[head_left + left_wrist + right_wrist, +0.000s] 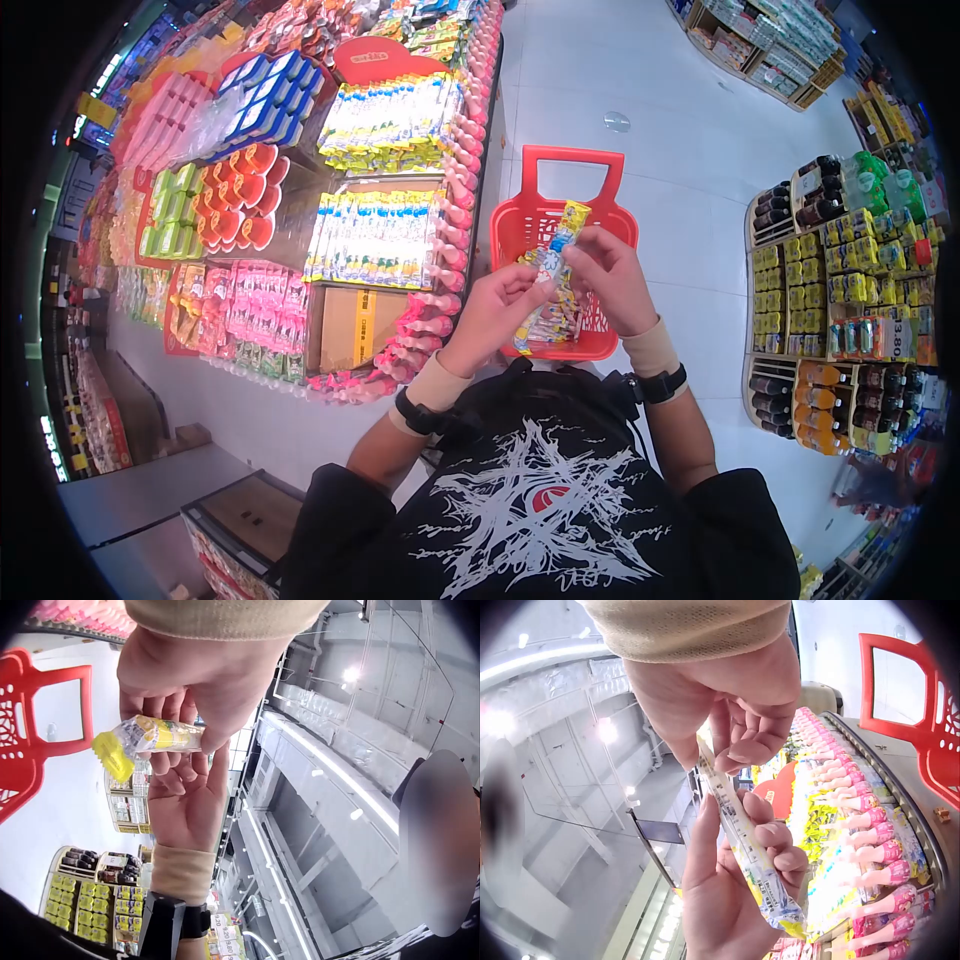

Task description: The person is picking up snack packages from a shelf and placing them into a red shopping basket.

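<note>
Between both hands is a slim, stick-shaped snack packet (742, 834) with yellow ends and a clear, printed wrapper. The left hand (500, 305) pinches its lower part between thumb and fingers. Higher up, the right hand (612, 278) grips it near the top yellow end. In the left wrist view the packet (169, 736) shows a crimped yellow tip jutting past the fingers. Below the hands stands a red shopping basket (507, 235) with its handle raised, and several colourful packets (553, 328) lie inside it, partly hidden by the hands.
Left of the basket is a display stand with rows of yellow-and-white packets (375, 238), an open carton (345, 330) and a border of pink-wrapped sweets (455, 255). Drink shelves (805, 290) stand on the right. Pale floor tiles (690, 230) lie between.
</note>
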The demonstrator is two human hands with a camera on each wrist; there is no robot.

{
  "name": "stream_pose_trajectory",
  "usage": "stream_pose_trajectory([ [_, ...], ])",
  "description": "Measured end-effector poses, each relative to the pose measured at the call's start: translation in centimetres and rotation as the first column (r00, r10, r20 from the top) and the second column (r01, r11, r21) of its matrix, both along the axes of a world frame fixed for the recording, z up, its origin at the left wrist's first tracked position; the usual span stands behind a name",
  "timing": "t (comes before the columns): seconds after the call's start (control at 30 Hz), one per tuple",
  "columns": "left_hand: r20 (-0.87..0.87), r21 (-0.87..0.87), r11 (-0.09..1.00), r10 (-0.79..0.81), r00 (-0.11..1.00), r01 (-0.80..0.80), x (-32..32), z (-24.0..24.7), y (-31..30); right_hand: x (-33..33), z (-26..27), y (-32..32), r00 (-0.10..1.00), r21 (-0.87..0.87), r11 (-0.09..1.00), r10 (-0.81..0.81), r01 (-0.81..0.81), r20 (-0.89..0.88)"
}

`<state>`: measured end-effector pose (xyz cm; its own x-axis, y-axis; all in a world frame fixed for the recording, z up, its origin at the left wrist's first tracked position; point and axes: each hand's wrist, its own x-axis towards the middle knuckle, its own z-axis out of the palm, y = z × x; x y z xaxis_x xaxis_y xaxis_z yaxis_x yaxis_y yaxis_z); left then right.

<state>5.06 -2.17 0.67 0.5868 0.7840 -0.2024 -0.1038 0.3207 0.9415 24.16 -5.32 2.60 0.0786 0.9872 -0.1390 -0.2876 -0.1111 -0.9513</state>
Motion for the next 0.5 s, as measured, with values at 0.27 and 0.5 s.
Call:
stream_pose_trajectory([
  [0.27, -0.261, 0.274, 0.95, 0.221, 0.94, -0.148, -9.2, -0.2, 4.0, -2.2, -2.3, 0.0, 0.999, -0.073, 0.997, -0.027, 0.03, 0.037],
  [0.5, -0.448, 0.659, 0.742, 0.522, 0.726, -0.127, -18.4, -4.6, 9.3, -3.4, -5.3, -0.9, 0.996, -0.138, 0.987, -0.083, 0.085, 0.021],
])
